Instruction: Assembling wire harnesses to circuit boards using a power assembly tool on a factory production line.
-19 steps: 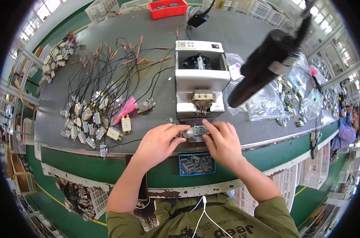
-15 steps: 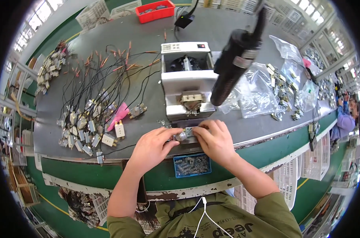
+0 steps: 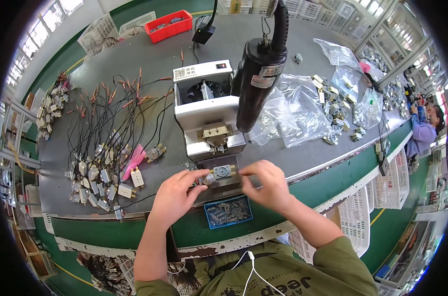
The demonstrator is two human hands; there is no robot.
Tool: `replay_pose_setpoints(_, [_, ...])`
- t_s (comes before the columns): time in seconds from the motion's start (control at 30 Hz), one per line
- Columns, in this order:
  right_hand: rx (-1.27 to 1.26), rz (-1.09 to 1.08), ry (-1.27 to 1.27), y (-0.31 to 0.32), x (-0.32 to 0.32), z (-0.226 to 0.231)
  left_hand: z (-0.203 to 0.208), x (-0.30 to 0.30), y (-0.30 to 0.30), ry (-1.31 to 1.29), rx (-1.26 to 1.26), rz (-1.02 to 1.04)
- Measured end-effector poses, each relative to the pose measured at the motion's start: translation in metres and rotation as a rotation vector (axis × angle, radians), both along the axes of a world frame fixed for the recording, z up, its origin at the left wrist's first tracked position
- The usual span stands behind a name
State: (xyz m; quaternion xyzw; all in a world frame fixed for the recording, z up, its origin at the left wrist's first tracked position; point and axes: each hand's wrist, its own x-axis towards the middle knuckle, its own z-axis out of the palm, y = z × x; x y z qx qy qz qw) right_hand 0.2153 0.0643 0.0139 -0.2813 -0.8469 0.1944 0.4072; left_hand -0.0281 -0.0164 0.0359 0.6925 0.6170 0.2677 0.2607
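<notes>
My left hand (image 3: 176, 194) pinches the silvery part (image 3: 208, 179), likely steadying it. My right hand (image 3: 269, 185), fingers parted, looks empty. Next needs steadiness.

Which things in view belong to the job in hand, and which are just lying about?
Likely in the job:
- small part with a round grey face, at the left hand's fingertips; right hand open beside it
- white machine just behind
- blue tray of small metal pieces

Probably just lying about:
- red bin
- clear plastic bags
- pink strip
</notes>
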Motion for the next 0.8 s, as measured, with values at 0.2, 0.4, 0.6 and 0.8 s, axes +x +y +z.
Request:
replay_pose_setpoints(0.2, [-0.477,-0.298,0.095,0.01,0.068,-0.004,0.0,0.002,0.001,-0.033,0.051,-0.001])
replay_pose_setpoints(0.4, [-0.581,-0.446,0.123,0.021,0.094,-0.015,0.004,0.003,-0.001,-0.028,0.042,-0.022])
replay_pose_setpoints(0.6, [-0.277,-0.735,-0.212,0.046,0.13,-0.023,0.003,0.006,0.0,-0.03,0.029,-0.017])
replay_pose_setpoints(0.8, [-0.159,-0.739,-0.21,0.07,0.132,-0.034,0.006,0.008,0.001,-0.039,0.011,-0.022])
